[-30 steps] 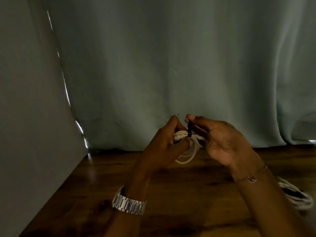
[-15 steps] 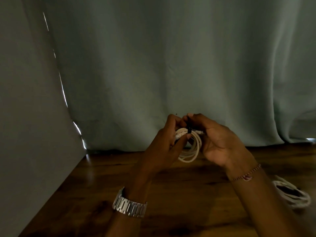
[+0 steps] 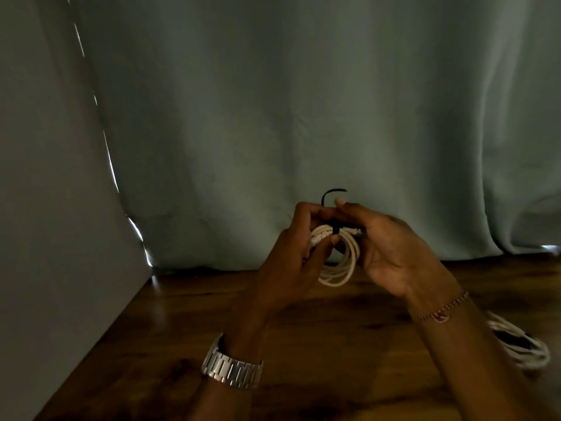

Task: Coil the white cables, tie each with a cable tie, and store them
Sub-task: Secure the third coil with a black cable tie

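Head view, and it's the only one you've got: both hands are up in the lower middle of the frame, above the wooden bench [image 3: 170,338], with the coiled white cable [image 3: 340,262] hanging between them. Your left hand [image 3: 291,262] has its fingers curled around the left side of the coil, thumb tucked under the bundled top. Your right hand [image 3: 391,253] pinches the top from the right, right at the black cable tie [image 3: 335,229]. The tie wraps the bundle crosswise and its free tail curls up above your fingertips, so the right hand looks better placed to pull it snug. Another white coil [image 3: 522,347] lies on the bench at lower right, beside your right forearm. Pretty dark, so I can't tell if the tie is locked.
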Demonstrator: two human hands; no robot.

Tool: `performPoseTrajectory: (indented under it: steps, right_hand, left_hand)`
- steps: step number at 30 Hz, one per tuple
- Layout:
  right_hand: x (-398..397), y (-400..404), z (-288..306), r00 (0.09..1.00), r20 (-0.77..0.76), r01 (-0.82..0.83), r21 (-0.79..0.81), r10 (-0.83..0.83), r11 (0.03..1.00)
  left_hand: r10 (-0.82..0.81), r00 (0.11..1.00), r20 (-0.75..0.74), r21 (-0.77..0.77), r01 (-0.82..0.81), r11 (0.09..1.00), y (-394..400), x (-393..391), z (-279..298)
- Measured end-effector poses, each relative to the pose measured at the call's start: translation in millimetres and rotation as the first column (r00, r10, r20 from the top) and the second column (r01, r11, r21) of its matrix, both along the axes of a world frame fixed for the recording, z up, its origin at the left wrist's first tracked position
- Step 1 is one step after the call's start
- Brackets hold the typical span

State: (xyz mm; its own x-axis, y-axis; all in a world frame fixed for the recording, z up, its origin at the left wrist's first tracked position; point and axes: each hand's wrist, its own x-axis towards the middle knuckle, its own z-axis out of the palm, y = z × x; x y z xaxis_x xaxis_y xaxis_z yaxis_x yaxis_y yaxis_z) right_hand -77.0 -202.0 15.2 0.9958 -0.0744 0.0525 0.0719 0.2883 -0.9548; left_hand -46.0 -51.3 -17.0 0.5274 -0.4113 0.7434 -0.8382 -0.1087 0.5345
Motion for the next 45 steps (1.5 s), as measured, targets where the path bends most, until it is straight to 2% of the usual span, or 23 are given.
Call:
performPoseTrajectory:
  steps: [5, 8, 10, 12, 14, 17, 19, 26, 31, 36, 38, 41, 45]
  right_hand:
    - [-0.3, -0.7, 0.3, 1.000, -0.003, -0.031, -0.094, 0.031, 0.995]
    - [1.3, 1.2, -0.8, 1.000, 0.013, -0.005, -0.233, 0.008, 0.973]
    - [-0.3, 4.8, -0.8, 0.995, 0.100, 0.063, -0.351, -0.030, 0.934]
    - [-3.8, 6.6, -0.6, 0.964, 0.250, 0.208, -0.488, -0.093, 0.847]
    - [-8.0, 4.9, -0.4, 0.913, 0.383, 0.368, -0.618, -0.142, 0.695]
    - [-17.0, 8.1, 1.4, 0.887, 0.453, 0.444, -0.774, -0.095, 0.452]
    - [-20.3, 15.2, 0.2, 0.884, 0.461, 0.456, -0.819, -0.074, 0.347]
    - [-20.4, 35.1, -10.8, 0.850, 0.517, 0.527, -0.838, -0.102, 0.139]
    - [-9.0, 42.1, -26.6, 0.821, 0.558, 0.569, -0.815, -0.118, 0.105]
    - [-1.7, 42.3, -30.0, 0.777, 0.607, 0.630, -0.755, -0.169, 0.184]
    - [-2.2, 44.6, -31.9, 0.731, 0.654, 0.681, -0.718, -0.196, 0.141]
    - [-2.7, 49.7, -36.7, 0.702, 0.685, 0.700, -0.714, -0.197, 0.010]
    - [-0.9, 47.4, -37.0, 0.704, 0.686, 0.702, -0.712, -0.186, 0.030]
  left_hand:
    - [0.054, 0.998, -0.014, 0.013, -0.054, 0.998, 2.7, 2.0, -1.8]
    - [0.093, 0.996, -0.017, 0.023, -0.093, 0.995, 5.5, 2.2, -1.9]
    - [0.122, 0.992, -0.022, 0.014, -0.121, 0.993, 6.6, 3.5, -2.7]
    - [0.157, 0.986, -0.054, 0.000, -0.158, 0.988, 7.7, 6.1, -4.1]
    - [0.184, 0.978, -0.097, -0.041, -0.189, 0.981, 9.8, 10.4, -6.3]
    - [0.230, 0.962, -0.149, -0.130, -0.250, 0.959, 13.2, 18.0, -8.2]
    - [0.262, 0.949, -0.176, -0.135, -0.287, 0.948, 14.2, 21.3, -8.1]
    - [0.342, 0.919, -0.199, -0.080, -0.363, 0.929, 16.7, 28.3, -11.2]
    - [0.350, 0.910, -0.223, -0.036, -0.366, 0.930, 14.9, 30.1, -12.1]
    - [0.310, 0.918, -0.249, -0.045, -0.331, 0.943, 13.0, 25.3, -9.1]
    - [0.286, 0.922, -0.261, -0.049, -0.309, 0.950, 11.3, 23.6, -8.5]
    - [0.281, 0.920, -0.272, -0.057, -0.307, 0.950, 11.6, 23.4, -7.5]
    - [0.265, 0.922, -0.283, -0.063, -0.293, 0.954, 15.2, 24.3, -7.4]
